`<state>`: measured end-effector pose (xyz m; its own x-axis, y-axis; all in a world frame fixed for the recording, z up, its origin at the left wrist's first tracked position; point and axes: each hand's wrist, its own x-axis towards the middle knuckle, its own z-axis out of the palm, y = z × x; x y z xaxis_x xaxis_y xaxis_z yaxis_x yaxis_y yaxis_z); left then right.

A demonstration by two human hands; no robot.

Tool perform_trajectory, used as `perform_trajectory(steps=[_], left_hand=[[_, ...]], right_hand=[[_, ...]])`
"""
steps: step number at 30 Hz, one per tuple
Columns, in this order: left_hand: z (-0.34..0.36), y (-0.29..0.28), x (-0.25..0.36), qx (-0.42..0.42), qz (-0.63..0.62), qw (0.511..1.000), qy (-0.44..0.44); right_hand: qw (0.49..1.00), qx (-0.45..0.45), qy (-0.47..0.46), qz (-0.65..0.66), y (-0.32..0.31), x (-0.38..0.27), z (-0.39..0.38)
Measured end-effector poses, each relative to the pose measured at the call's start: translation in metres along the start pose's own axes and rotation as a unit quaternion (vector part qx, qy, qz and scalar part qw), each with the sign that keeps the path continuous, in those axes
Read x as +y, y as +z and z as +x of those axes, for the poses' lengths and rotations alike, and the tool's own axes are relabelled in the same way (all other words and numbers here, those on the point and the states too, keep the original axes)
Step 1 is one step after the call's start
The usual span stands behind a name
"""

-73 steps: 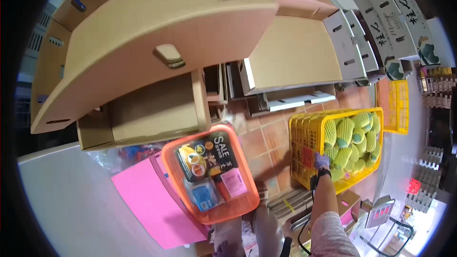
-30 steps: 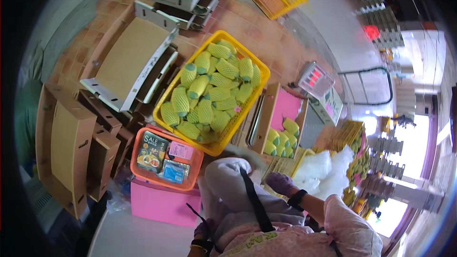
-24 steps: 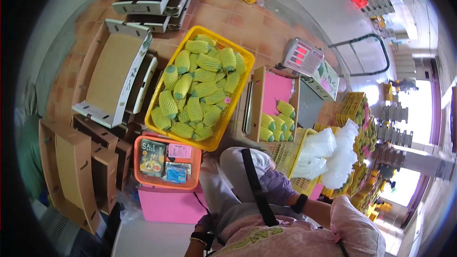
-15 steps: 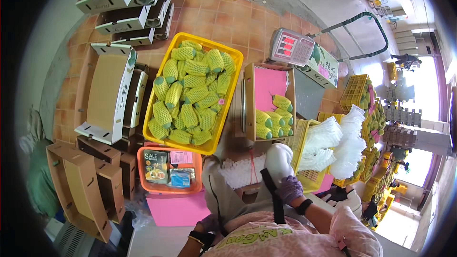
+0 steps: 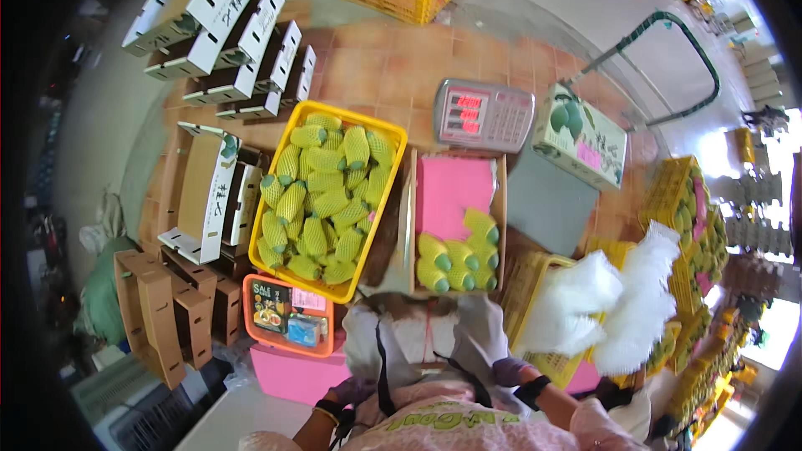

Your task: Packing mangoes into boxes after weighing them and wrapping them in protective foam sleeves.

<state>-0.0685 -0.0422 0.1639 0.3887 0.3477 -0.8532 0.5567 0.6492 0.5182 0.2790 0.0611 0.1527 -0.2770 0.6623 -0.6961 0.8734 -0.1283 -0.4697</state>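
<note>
My left hand (image 5: pixel 354 390), in a purple glove, rests low by my left thigh. My right hand (image 5: pixel 508 370), gloved alike, lies against the outer side of my right thigh. The fingers of both are too hidden to read, and nothing shows held in either. Before my knees stands an open carton (image 5: pixel 503 200) lined with a pink sheet (image 5: pixel 451 188). Mangoes (image 5: pixel 458 263) in yellow-green foam nets fill its near end. To its left, a yellow crate (image 5: pixel 391 192) holds a heap of netted mangoes (image 5: pixel 326 188).
A digital scale (image 5: pixel 483 114) stands beyond the carton, near a printed box (image 5: pixel 579 135) and a hand truck (image 5: pixel 710 75). White foam nets (image 5: pixel 576 296) lie over a yellow basket (image 5: pixel 525 292) at right. An orange basket (image 5: pixel 288 349), brown cartons (image 5: pixel 146 317) and stacked white cartons (image 5: pixel 225 0) stand left.
My right hand has slid back from my right knee toward my hip. The view has shifted and tilted. The mangoes in the carton look the same.
</note>
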Motion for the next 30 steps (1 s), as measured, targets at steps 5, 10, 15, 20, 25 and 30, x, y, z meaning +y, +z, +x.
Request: perform_trajectory(steps=[5, 10, 15, 20, 25, 30], left_hand=[[0.023, 0.045, 0.081, 0.05, 0.016, 0.995, -0.08], [0.02, 0.063, 0.127, 0.043, 0.097, 0.989, -0.106], [0.031, 0.048, 0.145, 0.042, 0.185, 0.963, -0.19], [0.086, -0.009, 0.118, -0.135, 0.308, 0.928, -0.162], [0.178, -0.158, 0.094, 0.045, 0.433, 0.89, -0.133], [0.295, -0.273, 0.121, 0.358, 0.32, 0.876, -0.055]], right_hand=[[0.959, 0.175, -0.193, -0.115, -0.031, 0.059, 0.051], [0.977, 0.144, -0.086, 0.128, -0.05, 0.077, 0.055], [0.984, -0.068, -0.162, -0.016, -0.089, 0.065, 0.078], [0.905, -0.12, -0.358, 0.196, -0.013, 0.016, 0.108], [0.836, -0.354, -0.294, 0.3, 0.089, 0.02, 0.142], [0.894, -0.284, -0.151, 0.313, 0.112, 0.061, 0.198]])
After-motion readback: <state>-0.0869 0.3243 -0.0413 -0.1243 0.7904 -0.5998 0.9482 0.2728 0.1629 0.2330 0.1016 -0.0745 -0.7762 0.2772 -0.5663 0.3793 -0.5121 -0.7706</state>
